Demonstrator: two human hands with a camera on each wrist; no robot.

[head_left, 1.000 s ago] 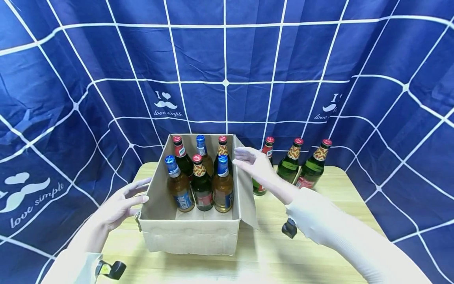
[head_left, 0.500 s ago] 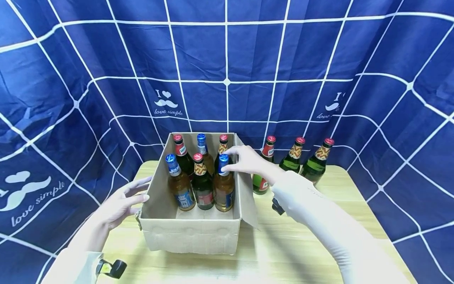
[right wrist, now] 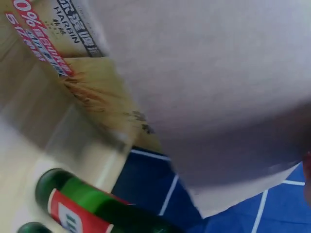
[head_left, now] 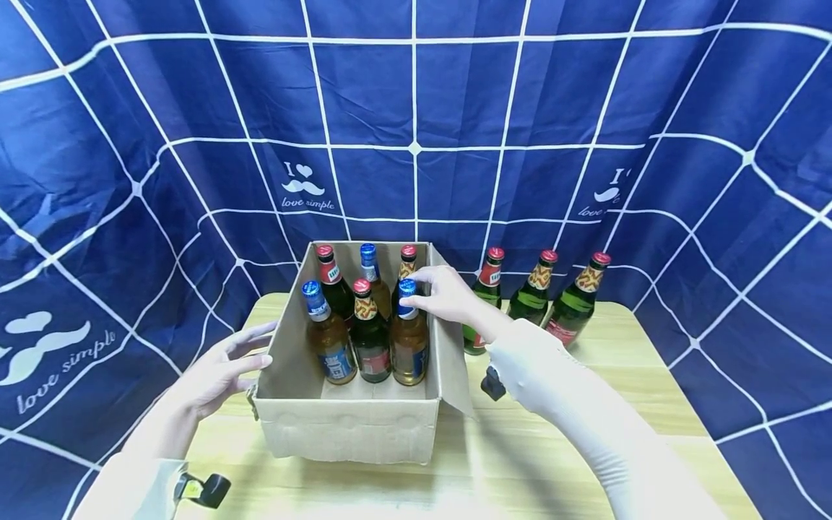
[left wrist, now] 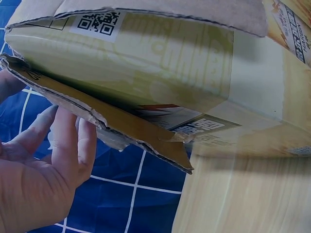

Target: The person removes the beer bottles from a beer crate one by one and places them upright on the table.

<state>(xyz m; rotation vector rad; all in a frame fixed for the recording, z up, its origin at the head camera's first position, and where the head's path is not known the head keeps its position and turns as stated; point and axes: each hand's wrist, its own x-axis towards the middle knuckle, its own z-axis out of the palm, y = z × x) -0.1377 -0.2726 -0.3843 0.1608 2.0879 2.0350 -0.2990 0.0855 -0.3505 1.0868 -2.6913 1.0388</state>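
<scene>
An open cardboard box (head_left: 347, 430) holds several beer bottles standing upright in two rows. At the right end of the near row, a blue-capped brown beer bottle (head_left: 409, 347) has its neck between the thumb and fingers of my right hand (head_left: 448, 295). Beside it stand a red-capped green bottle (head_left: 370, 347) and another blue-capped bottle (head_left: 333, 347). My left hand (head_left: 217, 375) rests against the box's left side, fingers loosely extended. In the left wrist view, its fingers touch the box's side flap (left wrist: 112, 116). The right wrist view shows mostly the right flap (right wrist: 209, 107), hiding the grasp.
Three green bottles with red caps, among them a red-labelled bottle (head_left: 486, 296), stand on the wooden table (head_left: 539, 448) right of the box. The right flap slants outward towards them. A blue curtain (head_left: 364, 101) with white lines surrounds the table's back and sides.
My right hand has come left from above the box's right edge and now grips the neck of the near-right blue-capped beer bottle. The left hand and the box have stayed put.
</scene>
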